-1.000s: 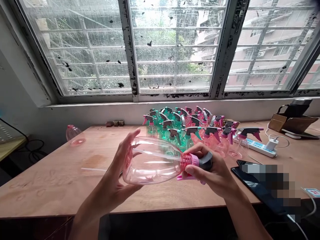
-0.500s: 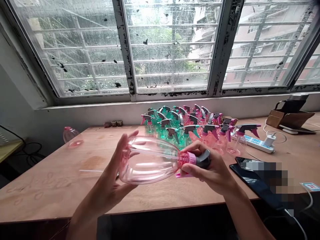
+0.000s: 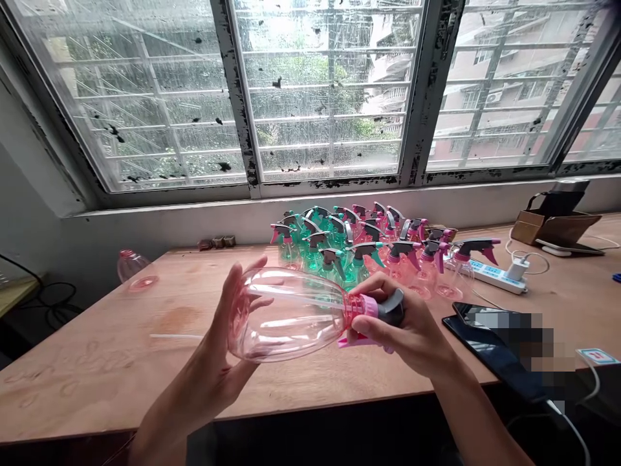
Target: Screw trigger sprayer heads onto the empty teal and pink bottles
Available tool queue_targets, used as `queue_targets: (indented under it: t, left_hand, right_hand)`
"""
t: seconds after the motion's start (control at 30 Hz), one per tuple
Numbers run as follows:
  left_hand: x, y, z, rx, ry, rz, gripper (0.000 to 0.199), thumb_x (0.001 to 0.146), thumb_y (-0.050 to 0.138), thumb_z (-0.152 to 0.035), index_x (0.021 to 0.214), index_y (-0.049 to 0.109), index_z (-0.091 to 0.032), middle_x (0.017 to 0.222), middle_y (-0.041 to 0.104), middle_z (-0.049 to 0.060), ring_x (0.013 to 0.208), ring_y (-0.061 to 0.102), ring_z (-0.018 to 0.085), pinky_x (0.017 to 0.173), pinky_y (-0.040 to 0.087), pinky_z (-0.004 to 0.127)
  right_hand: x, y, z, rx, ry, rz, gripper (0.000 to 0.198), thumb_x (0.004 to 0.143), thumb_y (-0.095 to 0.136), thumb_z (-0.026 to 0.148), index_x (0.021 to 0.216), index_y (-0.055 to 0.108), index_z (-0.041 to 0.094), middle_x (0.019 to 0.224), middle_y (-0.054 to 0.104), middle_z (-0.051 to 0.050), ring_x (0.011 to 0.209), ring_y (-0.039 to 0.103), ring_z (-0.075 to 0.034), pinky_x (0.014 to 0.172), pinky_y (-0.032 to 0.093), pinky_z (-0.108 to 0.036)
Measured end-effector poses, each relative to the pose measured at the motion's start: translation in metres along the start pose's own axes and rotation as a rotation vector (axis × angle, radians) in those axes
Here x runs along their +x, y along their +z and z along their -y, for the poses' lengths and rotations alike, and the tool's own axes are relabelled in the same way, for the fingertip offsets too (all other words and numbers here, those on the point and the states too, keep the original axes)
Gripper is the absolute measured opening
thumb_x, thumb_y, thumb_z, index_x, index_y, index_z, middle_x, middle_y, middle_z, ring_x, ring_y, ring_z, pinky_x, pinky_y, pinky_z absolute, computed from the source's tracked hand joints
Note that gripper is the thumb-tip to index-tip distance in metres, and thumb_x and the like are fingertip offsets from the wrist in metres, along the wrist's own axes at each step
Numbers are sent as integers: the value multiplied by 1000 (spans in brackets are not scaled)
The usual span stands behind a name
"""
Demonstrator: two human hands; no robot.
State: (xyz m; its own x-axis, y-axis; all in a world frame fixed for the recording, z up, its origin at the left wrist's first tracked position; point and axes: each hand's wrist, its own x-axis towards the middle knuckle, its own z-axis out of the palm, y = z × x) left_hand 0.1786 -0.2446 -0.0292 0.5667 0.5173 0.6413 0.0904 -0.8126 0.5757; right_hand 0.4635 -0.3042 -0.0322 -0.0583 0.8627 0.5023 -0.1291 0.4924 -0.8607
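A clear pink spray bottle (image 3: 291, 323) lies sideways in the air between my hands, a thin tube showing inside it. My left hand (image 3: 218, 343) cups the bottle's base, with the thumb below and the fingers behind. At the neck, my right hand (image 3: 407, 323) grips the pink collar (image 3: 369, 305) of the grey and pink spray head (image 3: 392, 308). The spray head's pink trigger points down beneath the fingers. On the table left of my left hand lies a thin white tube (image 3: 174, 336), partly hidden by the wrist.
Several green spray bottles (image 3: 313, 259) and pink spray bottles (image 3: 422, 278) stand together behind my hands. A pink bottle without a spray head (image 3: 138, 268) is at the far left. Phones (image 3: 485, 349), a power strip (image 3: 495, 277) and a brown case (image 3: 553, 226) are on the right.
The whole view has shifted slightly. Both hands keep the same hold on the spray bottle, which stays nearly level.
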Motion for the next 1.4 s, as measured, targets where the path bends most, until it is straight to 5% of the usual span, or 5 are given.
queue_targets:
  t: [0.57,0.77,0.93,1.2,1.4]
  left_hand:
    - [3,0,-6,580,-5,-140,87,102,66,-54,175,21,-38,170,42,14,150,52,44,115,57,58]
    - [4,-6,-9,570,125,-197,63,110,56,-25,169,39,-41,163,49,9,146,57,34,115,57,47]
    - [8,-2,-3,434,159,-236,67,102,72,-23,164,48,-37,167,50,7,155,50,33,128,46,50]
    - [11,-11,-2,255,294,-204,60,107,61,-14,158,52,-45,174,41,-2,165,35,27,131,44,51]
    - [4,-23,-1,472,222,-223,75,96,80,-44,163,48,-38,168,47,7,158,42,37,132,37,61]
  right_hand:
    - [6,6,-11,132,95,-42,28,90,93,34,95,71,18,78,80,0,69,79,-12,59,63,-14]
    - [9,1,-14,194,163,-16,34,92,89,43,95,68,17,86,86,-9,71,82,-18,35,43,-8]
    - [13,1,-18,376,289,121,37,94,87,47,86,69,15,83,86,-11,66,82,-20,58,69,-27]
    - [19,6,-32,504,439,276,52,94,80,59,78,78,10,75,82,-12,59,78,-17,57,66,-25]
    - [15,15,-46,166,163,100,41,86,89,55,93,75,17,76,80,-4,62,73,-18,55,59,-26]
